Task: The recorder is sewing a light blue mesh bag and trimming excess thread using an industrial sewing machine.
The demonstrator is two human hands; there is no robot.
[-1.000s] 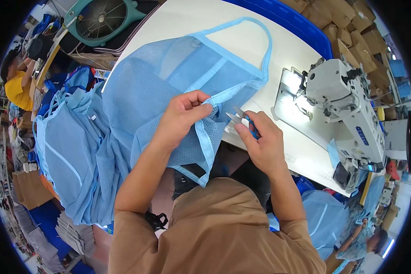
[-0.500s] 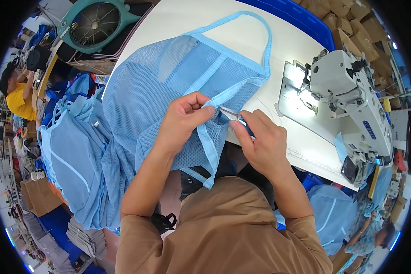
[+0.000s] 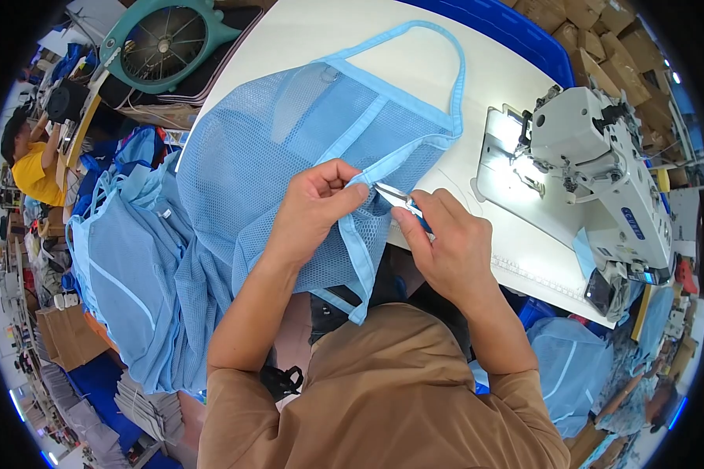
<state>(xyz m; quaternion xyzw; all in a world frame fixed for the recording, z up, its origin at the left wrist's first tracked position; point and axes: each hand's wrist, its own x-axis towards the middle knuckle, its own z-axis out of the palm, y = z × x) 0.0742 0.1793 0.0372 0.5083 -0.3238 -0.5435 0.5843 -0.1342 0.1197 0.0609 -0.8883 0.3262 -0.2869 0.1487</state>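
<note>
Near the white table's (image 3: 414, 94) front edge, the left hand (image 3: 309, 215) pinches the blue mesh bag's (image 3: 289, 148) trim taut while the right hand (image 3: 446, 250) closes around small snips (image 3: 395, 197), seemingly at a thread.

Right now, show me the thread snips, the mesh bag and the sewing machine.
thread snips (image 3: 391, 195), head view, on the metal blades.
mesh bag (image 3: 289, 133), head view, on the mesh panel.
sewing machine (image 3: 579, 133), head view, on its white head.

We record a light blue mesh bag (image 3: 289, 148) with blue binding, a white sewing machine (image 3: 602, 148), and a teal fan (image 3: 164, 39).
</note>
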